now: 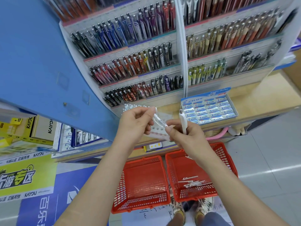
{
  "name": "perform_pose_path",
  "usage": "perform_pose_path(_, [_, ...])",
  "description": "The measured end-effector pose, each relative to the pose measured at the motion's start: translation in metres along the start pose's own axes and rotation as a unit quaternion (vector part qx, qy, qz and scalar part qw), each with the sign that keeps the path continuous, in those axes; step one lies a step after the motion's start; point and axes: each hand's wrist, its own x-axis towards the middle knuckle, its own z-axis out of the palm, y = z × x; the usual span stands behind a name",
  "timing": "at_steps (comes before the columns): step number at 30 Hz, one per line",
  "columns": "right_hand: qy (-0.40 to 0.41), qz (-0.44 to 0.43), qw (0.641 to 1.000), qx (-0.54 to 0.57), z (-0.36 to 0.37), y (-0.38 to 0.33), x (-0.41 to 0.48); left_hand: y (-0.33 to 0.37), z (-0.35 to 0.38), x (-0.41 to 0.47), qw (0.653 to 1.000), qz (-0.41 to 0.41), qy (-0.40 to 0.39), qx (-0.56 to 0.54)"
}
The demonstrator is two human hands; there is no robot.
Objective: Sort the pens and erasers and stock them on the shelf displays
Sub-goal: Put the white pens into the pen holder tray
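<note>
Judging by the tiered display (130, 46), most of the stocking looked done: its clear plastic rows were packed with glossy clip pens, grouped by colour. The box of erasers (210, 110), small sleeved blocks in neat ranks, sat on the wooden shelf ledge (260, 101) just beside the display's lower right corner.

What remained seemed to be the white pens. A loose handful of them (193, 181), thin and pale, lay on the mesh floor of the right red basket (228, 162). The left red basket (123, 193), of the same rigid slotted plastic, stood beside it on the floor.

The left hand (135, 123) pinched one end of a slim clear piece (158, 120) between thumb and fingertips; whether it was a transparent pen or a plastic sleeve could not be told. The right hand (184, 136) pinched the other end with thumb and forefinger, while its remaining fingers curled round a smooth white pen (182, 121) held upright, metal clip uppermost. Beneath both hands, at the ledge's front edge, sat a clear perforated holder (157, 129) with many round holes showing unfilled.
</note>
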Motion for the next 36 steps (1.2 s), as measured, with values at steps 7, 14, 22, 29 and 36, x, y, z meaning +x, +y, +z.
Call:
perform_pose_path(7, [-0.044, 0.018, 0.999, 0.014, -0.004, -0.009, -0.004, -0.001, -0.012, -0.006, 0.998, 0.003, -0.063, -0.021])
perform_pose_path(14, [-0.002, 0.115, 0.993, 0.034, -0.011, -0.005, 0.006, 0.002, -0.02, -0.004, 0.996, 0.053, 0.056, -0.048])
perform_pose_path(22, [0.117, 0.094, 0.982, -0.111, -0.014, 0.014, 0.017, -0.006, -0.044, 0.007, 0.962, 0.143, 0.186, 0.14])
perform_pose_path(29, [0.132, 0.102, 0.969, -0.183, -0.003, 0.043, 0.034, -0.015, -0.033, 0.004, 0.949, 0.161, 0.182, 0.202])
perform_pose_path(36, [0.147, 0.098, 0.969, -0.174, -0.001, 0.046, 0.034, -0.033, -0.027, 0.013, 0.938, 0.185, 0.161, 0.244])
